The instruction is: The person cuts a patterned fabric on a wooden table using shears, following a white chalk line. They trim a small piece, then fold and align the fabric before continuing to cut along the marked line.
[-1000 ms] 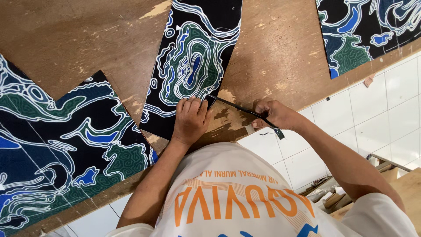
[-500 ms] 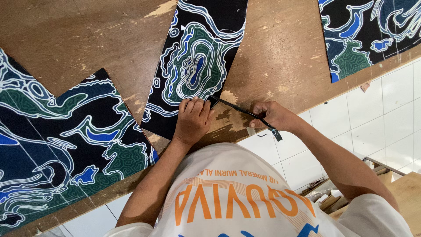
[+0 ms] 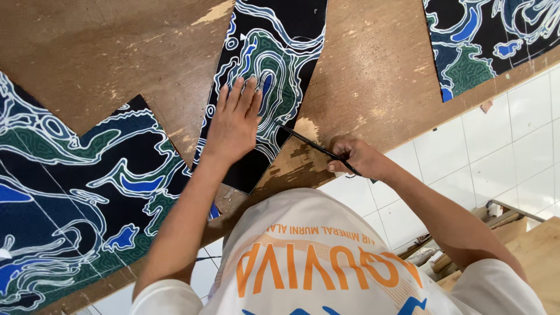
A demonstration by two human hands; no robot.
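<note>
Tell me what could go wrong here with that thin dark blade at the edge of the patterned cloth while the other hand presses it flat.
The left hand lies flat on the black, green and blue patterned cloth piece, fingers spread close to the thin dark blade in the right hand; a slip might nick them. The blade tip sits at the cloth edge over the worn, chipped brown wooden board, so it may snag and tear the cloth.

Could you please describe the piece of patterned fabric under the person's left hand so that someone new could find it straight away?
Start from the brown wooden table, where three dark pieces with blue, green and white swirls lie. The one meant is the middle fabric piece, a narrow strip running from the far edge to a corner near the person. Unlike the wider left piece and the right piece, the left hand lies flat on it.
</note>
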